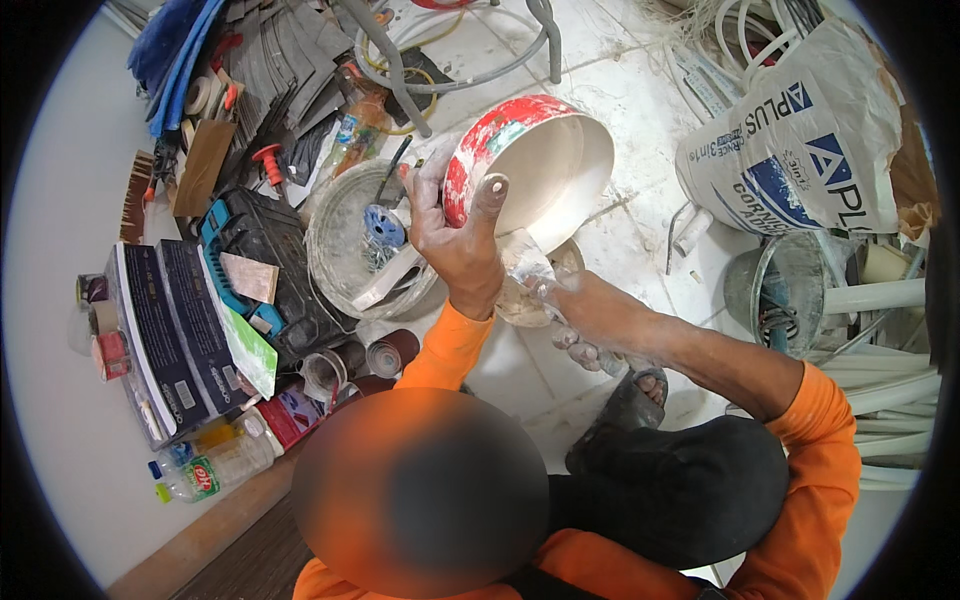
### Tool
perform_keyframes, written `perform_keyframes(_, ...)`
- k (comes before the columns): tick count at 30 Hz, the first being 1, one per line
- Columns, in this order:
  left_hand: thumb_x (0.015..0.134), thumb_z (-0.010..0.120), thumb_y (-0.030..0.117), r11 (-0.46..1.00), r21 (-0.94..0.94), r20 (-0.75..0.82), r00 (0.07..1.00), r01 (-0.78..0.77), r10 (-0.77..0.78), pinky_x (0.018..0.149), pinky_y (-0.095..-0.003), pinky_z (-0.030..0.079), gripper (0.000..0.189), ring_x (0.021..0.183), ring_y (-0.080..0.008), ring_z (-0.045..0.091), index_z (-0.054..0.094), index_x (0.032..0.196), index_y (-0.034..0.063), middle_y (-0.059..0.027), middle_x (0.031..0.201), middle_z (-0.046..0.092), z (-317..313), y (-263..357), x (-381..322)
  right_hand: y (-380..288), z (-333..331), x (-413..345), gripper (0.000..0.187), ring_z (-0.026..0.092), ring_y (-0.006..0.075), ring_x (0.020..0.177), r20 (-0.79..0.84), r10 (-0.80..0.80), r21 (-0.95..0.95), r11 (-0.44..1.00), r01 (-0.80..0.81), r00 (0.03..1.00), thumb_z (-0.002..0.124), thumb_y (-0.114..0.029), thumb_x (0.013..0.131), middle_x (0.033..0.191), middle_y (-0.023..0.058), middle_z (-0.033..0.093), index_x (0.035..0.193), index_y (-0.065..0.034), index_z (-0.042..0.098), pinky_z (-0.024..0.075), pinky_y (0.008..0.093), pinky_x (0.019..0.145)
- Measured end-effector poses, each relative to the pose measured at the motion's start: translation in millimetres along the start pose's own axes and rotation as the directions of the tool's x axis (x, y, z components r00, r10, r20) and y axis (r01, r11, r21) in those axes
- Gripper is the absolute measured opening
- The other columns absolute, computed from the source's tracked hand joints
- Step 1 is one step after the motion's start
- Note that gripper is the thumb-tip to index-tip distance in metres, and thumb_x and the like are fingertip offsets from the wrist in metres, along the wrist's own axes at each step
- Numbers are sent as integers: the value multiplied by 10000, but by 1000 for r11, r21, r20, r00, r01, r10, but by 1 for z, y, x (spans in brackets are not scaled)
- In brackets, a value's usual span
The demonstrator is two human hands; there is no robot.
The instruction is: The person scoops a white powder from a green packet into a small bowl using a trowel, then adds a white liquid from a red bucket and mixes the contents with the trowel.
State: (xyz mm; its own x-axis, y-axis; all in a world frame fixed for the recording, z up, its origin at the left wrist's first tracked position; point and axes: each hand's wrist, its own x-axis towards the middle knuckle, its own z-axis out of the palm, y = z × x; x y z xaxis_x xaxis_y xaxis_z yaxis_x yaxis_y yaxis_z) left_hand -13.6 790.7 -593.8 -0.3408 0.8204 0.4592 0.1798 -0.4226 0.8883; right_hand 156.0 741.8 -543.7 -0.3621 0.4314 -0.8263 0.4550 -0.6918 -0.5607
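My left hand [461, 232] grips the near left rim of a red-sided round bowl [529, 176], its thumb over the rim and its fingers against the outside. The bowl is tilted, its pale inside towards the right, and white smears coat its side. My right hand [589, 311] is closed on the handle of a putty knife [527, 259], whose white-smeared blade lies close to the bowl's lower edge. Below the bowl, partly hidden by the knife and my right hand, a second container with whitish residue [570, 259] stands on the tiles.
At the left are a dusty bucket [322, 247] holding tools, a black and teal tool case [277, 277], dark boxes [176, 330] and plastic bottles [225, 465]. To the right stand a printed white sack [795, 142] and a metal bucket [795, 292]. Grey hoses [465, 82] cross the floor ahead.
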Motion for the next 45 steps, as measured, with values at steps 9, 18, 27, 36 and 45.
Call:
perform_keyframes(9,1096,626,439,946,-299,-88,983,129,-161,1255,-465,348,732,1375,-283,562,442,1554,-102,-189,1485,577,-9,-8,-10,9,-15,-13,555,560,107,540,-230,-291,-154,953,260,929,570,-502,1117,762,54,625,1243,36,626,455,312,453)
perform_keyframes(18,926,768,53,641,-654,150,900,401,-410,1208,-415,422,1062,1451,-281,473,58,1715,11,-186,1601,412,-3,24,-17,-7,-68,6,484,520,65,499,-479,-723,-482,691,539,498,679,-390,1088,810,31,707,1361,7,639,445,273,462)
perform_keyframes(27,936,750,316,678,-609,334,908,412,-251,1169,-410,512,912,1321,-252,628,288,1643,-30,-192,1528,531,-43,16,8,-27,-63,-13,415,768,335,840,-428,-572,-403,814,419,700,685,-270,1063,1127,232,794,1396,-21,677,587,433,790)
perform_keyframes(36,903,777,191,939,-34,304,899,342,-317,1003,-339,518,572,1123,-202,659,628,1402,-44,-130,1238,716,-37,48,43,-32,-102,-20,312,745,421,788,-253,-838,-967,213,-137,484,584,-289,1073,930,184,747,1314,-92,573,580,547,668)
perform_keyframes(45,773,821,129,983,111,256,952,144,-168,943,-353,530,583,990,-249,660,695,1311,-59,-147,1083,680,-33,75,36,-11,-81,-1,302,720,464,708,-232,-722,-967,246,-73,652,567,-328,1097,779,228,723,1255,-71,590,567,581,642)
